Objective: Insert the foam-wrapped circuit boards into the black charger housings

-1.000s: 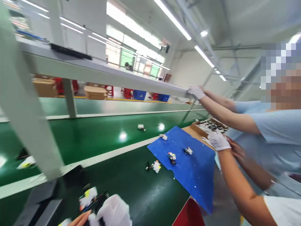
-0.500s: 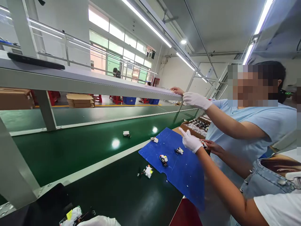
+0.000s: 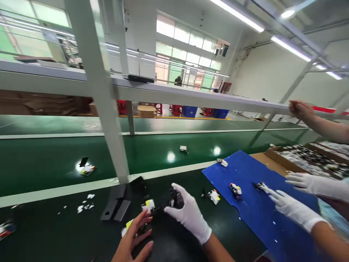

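My left hand (image 3: 136,236), bare, has its fingers spread over a small white-and-yellow electronic assembly (image 3: 124,230), which they partly hide. On my right hand (image 3: 189,214) is a white glove; its thumb and fingers curve round a small black part (image 3: 176,199), blurred in its details. Between the hands lies another white assembly (image 3: 148,205) with a yellow patch and dark wires. One more such assembly (image 3: 214,197) sits right of my gloved hand. Black flat pieces (image 3: 113,205) lie beyond my left hand.
A blue sheet (image 3: 272,218) with several assemblies covers the right side, where another person's gloved hands (image 3: 291,211) work. A cardboard box (image 3: 278,156) of parts stands behind. A metal post (image 3: 109,120) rises ahead. White scraps (image 3: 80,208) and a green conveyor (image 3: 152,156) are at left and beyond.
The view has swung left and down, so both my hands now show. The other person's gloved hand has reached down to an assembly on the blue sheet.
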Demonstrator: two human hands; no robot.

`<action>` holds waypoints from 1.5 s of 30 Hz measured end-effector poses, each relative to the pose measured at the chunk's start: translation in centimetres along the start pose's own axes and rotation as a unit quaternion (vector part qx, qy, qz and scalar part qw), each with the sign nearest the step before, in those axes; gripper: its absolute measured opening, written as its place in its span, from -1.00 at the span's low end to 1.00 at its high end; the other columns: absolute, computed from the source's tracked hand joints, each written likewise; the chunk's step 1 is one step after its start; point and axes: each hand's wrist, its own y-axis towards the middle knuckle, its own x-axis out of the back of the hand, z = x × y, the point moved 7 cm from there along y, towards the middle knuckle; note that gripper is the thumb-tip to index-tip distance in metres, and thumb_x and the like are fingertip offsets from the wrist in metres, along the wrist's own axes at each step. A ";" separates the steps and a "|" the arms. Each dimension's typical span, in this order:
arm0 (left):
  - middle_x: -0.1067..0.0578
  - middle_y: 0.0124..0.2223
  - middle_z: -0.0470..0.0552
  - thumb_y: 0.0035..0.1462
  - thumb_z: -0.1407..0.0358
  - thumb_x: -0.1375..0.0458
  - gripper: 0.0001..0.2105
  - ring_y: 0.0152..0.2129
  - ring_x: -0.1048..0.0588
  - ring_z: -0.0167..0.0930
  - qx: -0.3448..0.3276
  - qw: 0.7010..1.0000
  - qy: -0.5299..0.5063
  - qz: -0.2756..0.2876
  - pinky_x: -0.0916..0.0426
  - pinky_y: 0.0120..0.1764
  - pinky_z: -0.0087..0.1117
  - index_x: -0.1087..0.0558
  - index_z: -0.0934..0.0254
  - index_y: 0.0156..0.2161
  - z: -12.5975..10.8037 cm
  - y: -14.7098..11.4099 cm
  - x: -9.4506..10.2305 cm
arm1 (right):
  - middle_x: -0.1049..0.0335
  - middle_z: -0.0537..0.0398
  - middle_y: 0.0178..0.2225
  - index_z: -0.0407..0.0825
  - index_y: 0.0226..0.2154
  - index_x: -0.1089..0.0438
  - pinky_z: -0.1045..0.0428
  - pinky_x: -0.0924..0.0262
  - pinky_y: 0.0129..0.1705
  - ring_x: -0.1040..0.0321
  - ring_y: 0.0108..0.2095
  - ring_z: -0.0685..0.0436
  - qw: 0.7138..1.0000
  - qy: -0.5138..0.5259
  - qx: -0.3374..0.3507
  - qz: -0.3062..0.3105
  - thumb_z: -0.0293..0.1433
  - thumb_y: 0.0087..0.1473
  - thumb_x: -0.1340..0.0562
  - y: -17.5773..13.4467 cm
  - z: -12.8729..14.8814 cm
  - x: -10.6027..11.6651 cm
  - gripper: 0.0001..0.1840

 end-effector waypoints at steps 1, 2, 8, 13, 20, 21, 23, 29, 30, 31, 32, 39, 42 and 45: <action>-0.46 0.16 0.10 0.02 -0.13 -0.24 -0.34 0.13 -0.43 -0.15 -0.003 1.000 0.006 0.004 -0.49 0.09 -0.17 -0.31 0.07 0.19 -0.5 0.1 -0.1 | -0.54 0.04 -0.11 0.03 0.15 -0.34 -0.11 -0.40 -0.02 -0.51 -0.24 -0.14 1.000 -0.012 0.008 -0.006 -0.33 -0.19 -0.44 1.3 -0.1 -0.2 -0.21; -0.46 0.15 0.11 0.05 -0.11 -0.23 -0.37 0.12 -0.44 -0.17 -0.004 1.000 0.015 0.009 -0.49 0.08 -0.19 -0.31 0.09 0.18 -0.8 0.3 -0.2 | -0.53 0.04 -0.09 0.03 0.18 -0.31 -0.12 -0.39 0.00 -0.51 -0.23 -0.13 0.999 -0.028 0.023 -0.004 -0.33 -0.17 -0.43 2.9 -0.1 -0.3 -0.20; -0.46 0.10 0.14 0.14 0.10 -0.22 -0.48 0.04 -0.47 -0.25 0.005 0.997 0.054 0.061 -0.48 0.09 -0.19 -0.33 0.16 0.18 -2.2 1.3 -0.1 | -0.48 0.00 0.03 0.05 0.18 -0.30 -0.16 -0.28 0.15 -0.47 -0.02 -0.19 0.990 -0.125 0.065 0.022 -0.35 -0.16 -0.40 12.0 -0.8 -2.4 -0.21; -0.48 0.03 0.15 0.13 0.23 -0.20 -0.53 -0.05 -0.49 -0.28 -0.015 0.995 0.069 0.068 -0.51 0.01 -0.22 -0.36 0.20 0.16 -3.0 1.7 0.1 | -0.50 -0.01 -0.01 0.03 0.16 -0.33 -0.17 -0.28 0.13 -0.46 -0.04 -0.22 0.987 -0.147 0.058 0.029 -0.39 -0.16 -0.39 16.4 -1.5 -6.5 -0.25; -0.50 -0.03 0.13 0.09 0.33 -0.19 -0.55 -0.13 -0.50 -0.32 -0.030 0.994 0.075 0.069 -0.51 -0.10 -0.32 -0.40 0.22 0.12 -3.3 2.0 0.0 | -0.54 0.10 -0.28 -0.01 0.24 -0.22 -0.09 -0.36 -0.04 -0.51 -0.24 -0.16 0.985 -0.167 0.015 0.048 -0.33 -0.04 -0.34 19.6 -3.8 -10.0 -0.23; -0.50 -0.04 0.14 0.08 0.34 -0.19 -0.55 -0.14 -0.50 -0.32 -0.027 0.994 0.075 0.071 -0.51 -0.11 -0.33 -0.40 0.22 0.12 -3.3 2.0 -0.1 | -0.54 0.11 -0.30 -0.01 0.25 -0.22 -0.09 -0.36 -0.05 -0.52 -0.25 -0.16 0.983 -0.173 0.007 0.052 -0.32 -0.05 -0.35 19.6 -4.2 -10.4 -0.21; -0.51 -0.04 0.14 0.07 0.37 -0.17 -0.54 -0.14 -0.50 -0.32 -0.024 0.994 0.078 0.075 -0.51 -0.12 -0.34 -0.40 0.23 0.12 -3.3 2.0 -0.2 | -0.54 0.09 -0.28 -0.01 0.26 -0.21 -0.10 -0.36 -0.03 -0.52 -0.21 -0.18 0.981 -0.185 -0.003 0.059 -0.33 -0.07 -0.37 19.7 -4.8 -10.9 -0.18; -0.51 -0.06 0.12 0.06 0.42 -0.14 -0.55 -0.16 -0.50 -0.34 -0.030 0.991 0.100 0.083 -0.50 -0.13 -0.37 -0.42 0.23 0.10 -3.4 2.0 -0.3 | -0.52 0.01 -0.07 0.03 0.28 -0.19 -0.10 -0.34 0.01 -0.50 -0.10 -0.19 0.975 -0.209 0.016 0.078 -0.33 -0.05 -0.36 19.4 -5.2 -11.9 -0.17; -0.51 -0.06 0.11 0.06 0.42 -0.14 -0.56 -0.16 -0.50 -0.34 -0.032 0.991 0.102 0.083 -0.50 -0.14 -0.38 -0.43 0.23 0.10 -3.5 2.0 -0.3 | -0.50 0.00 -0.02 0.04 0.27 -0.19 -0.09 -0.33 0.01 -0.49 -0.08 -0.19 0.974 -0.213 0.025 0.076 -0.34 -0.03 -0.34 19.2 -5.1 -11.8 -0.20; -0.52 -0.07 0.11 0.07 0.42 -0.14 -0.57 -0.16 -0.51 -0.34 -0.033 0.991 0.105 0.082 -0.50 -0.14 -0.38 -0.43 0.23 0.09 -3.6 2.0 -0.3 | -0.48 -0.01 0.02 0.04 0.26 -0.21 -0.09 -0.33 0.03 -0.48 -0.05 -0.19 0.973 -0.218 0.035 0.074 -0.34 -0.01 -0.31 19.0 -5.1 -11.7 -0.24; -0.52 -0.07 0.11 0.08 0.42 -0.13 -0.59 -0.16 -0.51 -0.34 -0.033 0.990 0.108 0.081 -0.50 -0.14 -0.38 -0.45 0.23 0.07 -3.6 2.0 -0.3 | -0.46 -0.02 0.05 0.04 0.24 -0.24 -0.09 -0.31 0.05 -0.46 -0.01 -0.20 0.971 -0.224 0.046 0.070 -0.35 0.01 -0.29 18.8 -5.0 -11.6 -0.29; -0.56 -0.15 0.12 0.13 0.41 -0.11 -0.70 -0.21 -0.54 -0.33 -0.055 0.980 0.166 0.091 -0.49 -0.16 -0.39 -0.50 0.26 -0.03 -4.6 1.8 -0.6 | -0.19 -0.23 0.27 -0.09 0.14 -0.33 -0.26 0.15 0.33 -0.03 0.31 -0.40 0.953 -0.292 0.077 -0.022 -0.40 0.04 -0.26 18.8 -4.6 -8.6 -0.43; -0.57 -0.15 0.13 0.15 0.40 -0.09 -0.73 -0.23 -0.55 -0.34 -0.063 0.976 0.185 0.100 -0.49 -0.18 -0.41 -0.51 0.28 -0.05 -4.5 1.7 -0.8 | -0.14 -0.25 0.28 -0.07 0.14 -0.28 -0.29 0.12 0.29 -0.01 0.30 -0.43 0.949 -0.302 0.054 -0.064 -0.39 0.02 -0.26 20.5 -4.7 -6.8 -0.40; -0.58 -0.16 0.13 0.16 0.41 -0.07 -0.74 -0.26 -0.56 -0.37 -0.080 0.972 0.194 0.102 -0.48 -0.20 -0.44 -0.51 0.29 -0.07 -4.2 1.7 -0.9 | -0.18 -0.22 0.24 -0.01 0.09 -0.29 -0.30 -0.02 0.23 -0.06 0.27 -0.43 0.950 -0.298 0.028 -0.083 -0.35 -0.03 -0.27 22.6 -5.0 -5.4 -0.42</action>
